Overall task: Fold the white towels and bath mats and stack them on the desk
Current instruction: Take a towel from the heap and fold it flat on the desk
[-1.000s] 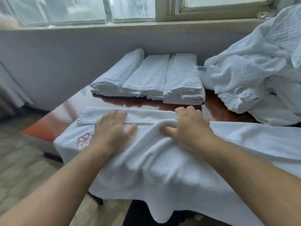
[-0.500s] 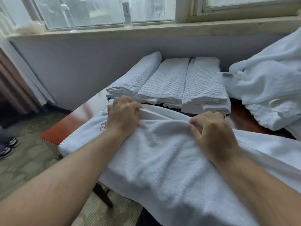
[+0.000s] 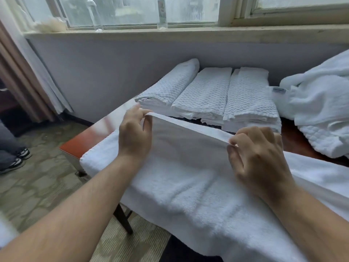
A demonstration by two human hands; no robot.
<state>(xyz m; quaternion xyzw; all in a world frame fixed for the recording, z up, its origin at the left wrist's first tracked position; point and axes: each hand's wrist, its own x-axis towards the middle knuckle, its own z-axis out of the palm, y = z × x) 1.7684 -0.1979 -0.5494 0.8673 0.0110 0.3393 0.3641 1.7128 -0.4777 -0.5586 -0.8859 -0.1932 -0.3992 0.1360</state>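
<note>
- White towel [image 3: 188, 190] is lying spread along the near side of the desk [image 3: 79, 142]. Its front part is hanging over the edge toward the person, and its far hem is being held up off the surface.
- Left hand [image 3: 135, 138] is pinching that hem at one end, with the thumb and fingertips [image 3: 140, 110] pressed together on the cloth.
- Right hand [image 3: 258, 156] is pinching the same hem farther along, its curled fingers [image 3: 247, 134] clamping the edge against the thumb.
- Between the two pinches the hem is stretching into a nearly straight band, while below the fingers the cloth is sagging in shallow ripples.
- Judging from that, the terry is behaving as soft, thick and limp. It seems light enough for fingertip grips, grippy rather than slippery, and not fragile.
- Taking hold at the hem or corners, hands well apart, looks best, since unsupported cloth is likely to droop.
- Just beyond the fingertips, three folded bath mats [image 3: 205, 93] are sitting side by side.
- Past the right knuckles, a heap of unfolded linen [image 3: 321, 114] is waiting.
</note>
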